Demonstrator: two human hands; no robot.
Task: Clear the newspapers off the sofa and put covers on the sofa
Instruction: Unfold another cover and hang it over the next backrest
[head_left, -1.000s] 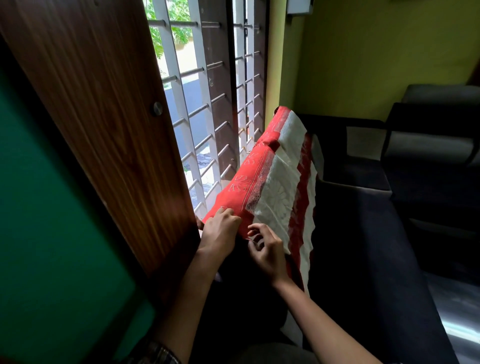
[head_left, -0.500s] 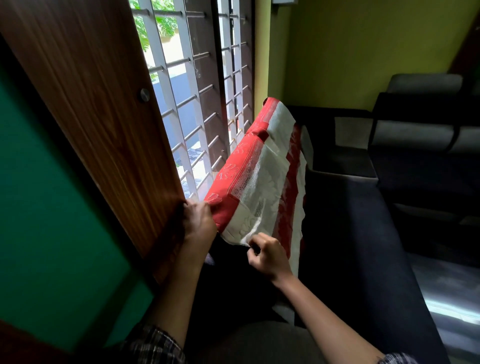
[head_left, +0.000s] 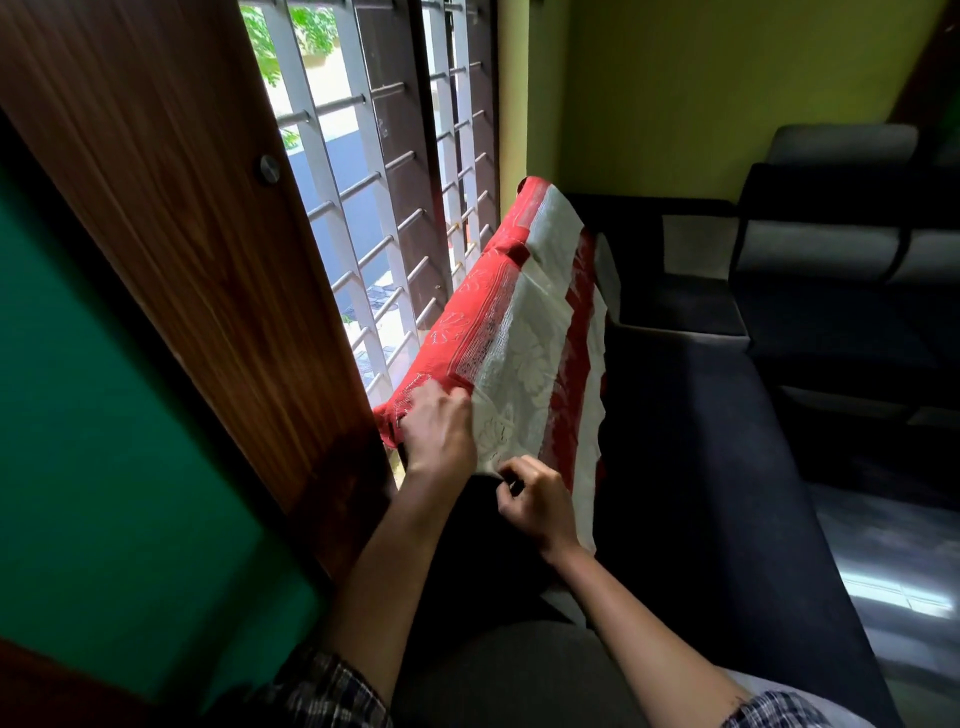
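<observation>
In the head view, a red and white cover (head_left: 524, 332) lies draped over the top of the backrest of a dark sofa (head_left: 701, 467), running along it from the near end to the far corner by the yellow-green wall (head_left: 727, 78). The cover's red band sits along the crest on the window side, and white and red stripes hang down the front of the backrest. The left hand (head_left: 441, 436) is clenched on the near red corner of the cover, fingers curled into the cloth at the top of the backrest. The right hand (head_left: 540, 506), just beside it and lower, pinches the near white edge of the cover between thumb and curled fingers. Both forearms reach forward from plaid sleeves (head_left: 332, 691). Behind the backrest stands a window grille (head_left: 363, 208) of white bars, with a wooden panel (head_left: 182, 208) and a green wall (head_left: 104, 415) to its left. A second dark seat (head_left: 831, 249) stands at the far right, at an angle to the sofa, above a glossy floor (head_left: 909, 571)
</observation>
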